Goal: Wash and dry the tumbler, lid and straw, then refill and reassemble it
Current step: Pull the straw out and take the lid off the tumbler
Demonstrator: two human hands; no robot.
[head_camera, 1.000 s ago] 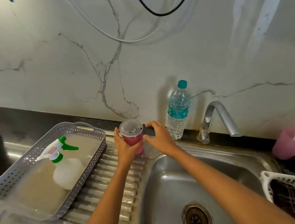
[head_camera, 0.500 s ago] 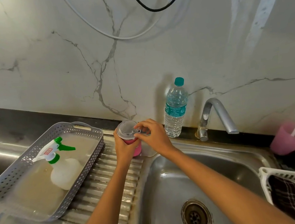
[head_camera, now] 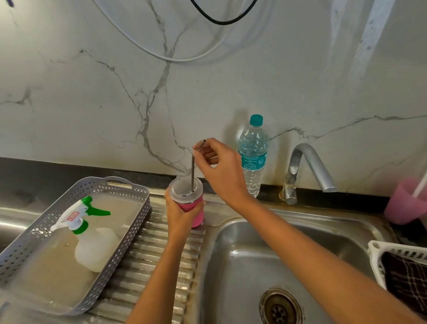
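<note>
A pink tumbler [head_camera: 194, 210] stands upright on the ribbed drainboard beside the sink, capped by a clear lid [head_camera: 185, 187]. My left hand [head_camera: 180, 213] grips the tumbler's body from the left. A thin metal straw [head_camera: 193, 169] rises almost upright from a hole in the lid, its bent top end pinched by my right hand [head_camera: 219, 166], which hovers above and to the right of the tumbler. The straw's lower part is hidden inside the tumbler.
A water bottle [head_camera: 253, 155] with a teal cap stands by the wall, next to the tap [head_camera: 306, 169]. A grey basket [head_camera: 131, 236] holds a spray bottle [head_camera: 89, 232] at left. The sink basin [head_camera: 305, 246] lies below; a pink cup [head_camera: 412, 200] and a white basket [head_camera: 377, 248] with a checked cloth sit right.
My right hand rose from the lid, and the metal straw now stands in the lid's hole with its top between my fingers. The left hand kept its grip on the tumbler.
</note>
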